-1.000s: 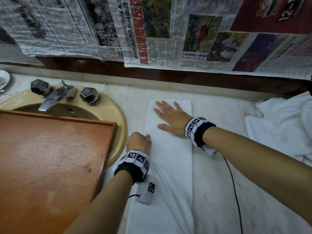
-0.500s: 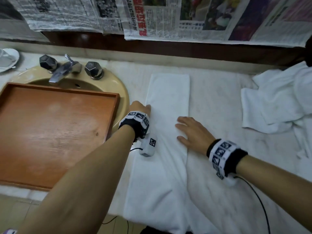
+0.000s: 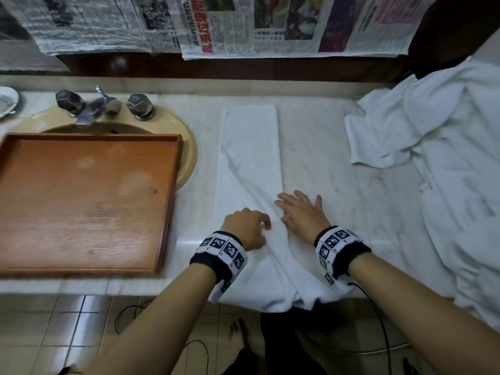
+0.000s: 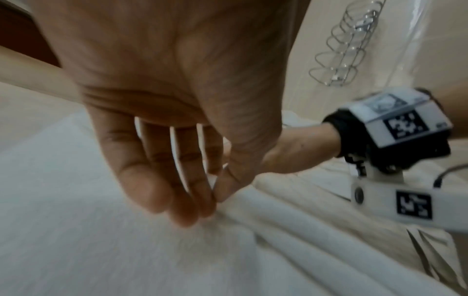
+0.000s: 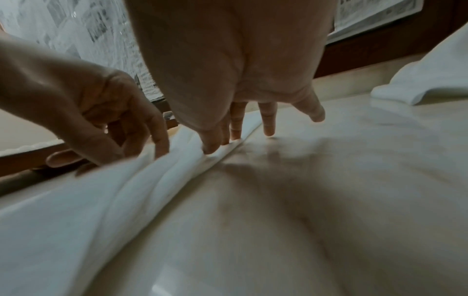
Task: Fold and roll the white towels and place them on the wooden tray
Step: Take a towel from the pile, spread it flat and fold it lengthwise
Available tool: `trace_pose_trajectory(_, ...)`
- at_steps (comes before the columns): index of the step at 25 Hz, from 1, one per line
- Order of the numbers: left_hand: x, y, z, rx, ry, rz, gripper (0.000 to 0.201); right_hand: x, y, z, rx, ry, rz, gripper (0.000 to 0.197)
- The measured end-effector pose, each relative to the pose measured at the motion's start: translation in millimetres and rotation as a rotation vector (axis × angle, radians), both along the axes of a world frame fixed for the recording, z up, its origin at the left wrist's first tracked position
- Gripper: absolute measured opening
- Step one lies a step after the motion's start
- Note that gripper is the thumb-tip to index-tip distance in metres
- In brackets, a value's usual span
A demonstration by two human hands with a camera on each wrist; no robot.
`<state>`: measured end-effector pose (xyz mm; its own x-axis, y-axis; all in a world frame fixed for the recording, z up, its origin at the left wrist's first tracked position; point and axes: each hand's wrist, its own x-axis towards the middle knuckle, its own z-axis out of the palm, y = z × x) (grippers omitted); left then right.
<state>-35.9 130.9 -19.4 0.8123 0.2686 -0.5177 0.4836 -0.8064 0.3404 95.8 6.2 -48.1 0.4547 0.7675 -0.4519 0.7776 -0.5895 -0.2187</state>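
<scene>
A white towel, folded into a long narrow strip, lies on the marble counter, and its near end hangs over the front edge. My left hand sits on the near part with its fingers bent. In the left wrist view the thumb and fingertips of that left hand meet on a raised fold of the towel. My right hand lies flat beside it, fingers spread, and its fingertips press the right edge of the towel. The wooden tray stands to the left with nothing on it.
The tray rests over a beige sink with a chrome faucet. A loose pile of white towels covers the counter's right side. Newspaper sheets hang on the back wall. A small white dish is at the far left.
Both hands have slid along the towel from its far half toward the counter's front edge. The left hand has gone from the towel's left edge to its middle.
</scene>
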Motion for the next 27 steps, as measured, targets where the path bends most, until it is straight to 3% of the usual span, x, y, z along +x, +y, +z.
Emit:
trace_pose_trajectory(4,-8,-9,-8,0.054,-0.078,-0.012,0.025,-8,-4,5,-0.048,0.008,0.006,0.050)
trace_pose_trajectory(7,-19,-7,-5,-0.051,-0.144,-0.010,0.018,-12,-6,9,-0.085,0.019,0.005,0.049)
trace_pose_trajectory(11,-51,16,6,-0.064,-0.044,0.055,0.018,-9,-5,10,-0.102,0.041,0.006,0.049)
trace_pose_trajectory(13,-64,16,12,-0.185,-0.007,0.096,0.022,-8,-5,9,-0.112,0.057,0.001,0.052)
trace_pose_trajectory(16,-65,-11,19,-0.399,0.006,0.023,0.036,-11,-6,8,-0.136,0.065,0.003,0.071)
trace_pose_trajectory(19,-65,-31,17,-0.477,0.036,-0.039,0.028,-12,-8,11,-0.144,0.062,0.019,0.094)
trace_pose_trajectory(21,-74,-25,18,-0.509,0.029,0.043,0.009,-10,-10,10,-0.172,0.062,0.049,0.114)
trace_pose_trajectory(24,-92,-6,12,-0.480,0.006,0.208,0.047,-10,-14,4,-0.197,0.078,0.082,0.140)
trace_pose_trajectory(25,-97,-3,8,-0.440,0.006,0.240,0.052,-11,-15,2,-0.198,0.081,0.086,0.145)
trace_pose_trajectory(27,-108,-3,-2,-0.414,0.002,0.277,0.042,-13,-17,1,-0.209,0.086,0.087,0.151)
